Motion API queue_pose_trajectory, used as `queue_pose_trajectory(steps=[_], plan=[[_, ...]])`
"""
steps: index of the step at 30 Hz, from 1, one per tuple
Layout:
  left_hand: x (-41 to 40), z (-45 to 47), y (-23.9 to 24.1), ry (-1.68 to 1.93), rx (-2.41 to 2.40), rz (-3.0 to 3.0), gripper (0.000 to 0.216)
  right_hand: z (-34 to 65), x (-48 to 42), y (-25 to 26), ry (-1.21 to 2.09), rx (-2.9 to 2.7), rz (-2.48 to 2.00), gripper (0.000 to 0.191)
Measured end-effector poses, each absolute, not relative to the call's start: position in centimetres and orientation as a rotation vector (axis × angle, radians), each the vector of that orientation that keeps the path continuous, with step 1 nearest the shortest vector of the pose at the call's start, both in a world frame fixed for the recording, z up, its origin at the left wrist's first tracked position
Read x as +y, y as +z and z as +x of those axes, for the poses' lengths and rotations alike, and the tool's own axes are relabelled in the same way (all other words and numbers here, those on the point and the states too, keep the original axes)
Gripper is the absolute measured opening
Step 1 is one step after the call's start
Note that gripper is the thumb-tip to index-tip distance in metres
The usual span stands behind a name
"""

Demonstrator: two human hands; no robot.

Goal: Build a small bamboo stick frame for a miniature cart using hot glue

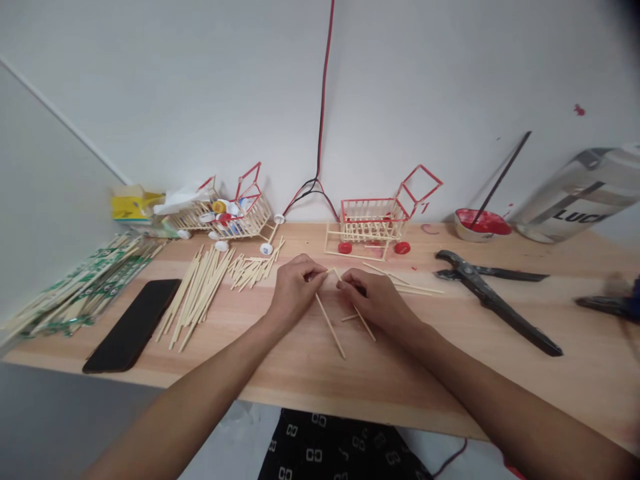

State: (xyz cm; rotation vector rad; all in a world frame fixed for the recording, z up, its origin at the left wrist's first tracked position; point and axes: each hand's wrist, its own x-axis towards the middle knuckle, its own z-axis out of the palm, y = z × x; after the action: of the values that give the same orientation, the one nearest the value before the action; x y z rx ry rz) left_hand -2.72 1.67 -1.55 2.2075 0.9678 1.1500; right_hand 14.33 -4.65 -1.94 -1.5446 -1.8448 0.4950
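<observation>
Both hands meet at the middle of the wooden table (380, 380). My left hand (294, 288) is closed in a pinch on the top of a thin wooden stick (330, 327) that slants down toward me. My right hand (374, 298) is closed too, fingers pinching a second wooden stick (364, 323) that runs beside the first. The upper ends of the two sticks meet between my fingertips. A short stick piece (349, 318) lies on the table between them.
A stick cart with red frame and red wheels (380, 220) stands behind my hands. Loose sticks (197, 293) and a black phone (134, 325) lie left, wrapped chopsticks (85, 287) far left. Black pliers (493, 299) lie right, a red paint bowl (481, 223) behind.
</observation>
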Motion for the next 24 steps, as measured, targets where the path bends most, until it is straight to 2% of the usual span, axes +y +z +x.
queue_pose_trajectory(steps=[24], plan=[[1.61, -2.97, -1.79, 1.188, 0.973, 2.262, 0.009, 14.25, -4.77, -1.64, 0.530, -1.821, -1.550, 0.018]])
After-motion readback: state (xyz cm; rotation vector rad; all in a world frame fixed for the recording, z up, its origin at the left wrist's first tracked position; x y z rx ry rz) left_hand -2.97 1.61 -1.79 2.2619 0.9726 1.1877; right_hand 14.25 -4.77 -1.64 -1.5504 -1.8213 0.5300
